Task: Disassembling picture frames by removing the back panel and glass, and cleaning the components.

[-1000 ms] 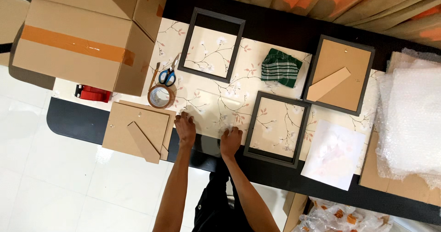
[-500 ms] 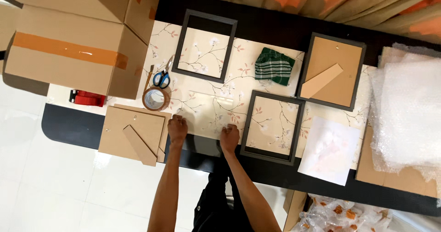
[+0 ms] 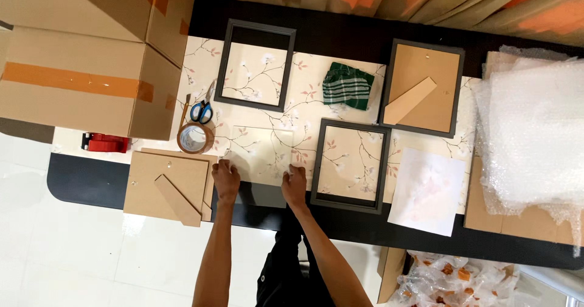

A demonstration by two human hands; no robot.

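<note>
A clear glass pane (image 3: 261, 153) lies flat near the front edge of the table (image 3: 340, 36), on the flowered cloth (image 3: 304, 100), and the person has both hands on it. The left hand (image 3: 226, 179) pinches its near left corner, the right hand (image 3: 294, 182) its near right corner, fingers curled close on the edge. The risk here looks real: the pane overhangs toward the table's lip, so a slip of either grip could let it tilt, slide off and break, or cut a finger. Counting outward: two empty dark frames (image 3: 350, 164), one frame with its backing in (image 3: 423, 88), one loose backing board (image 3: 170, 185), one tape roll (image 3: 194, 138), one pair of scissors (image 3: 202, 109), one green cloth (image 3: 347, 86).
</note>
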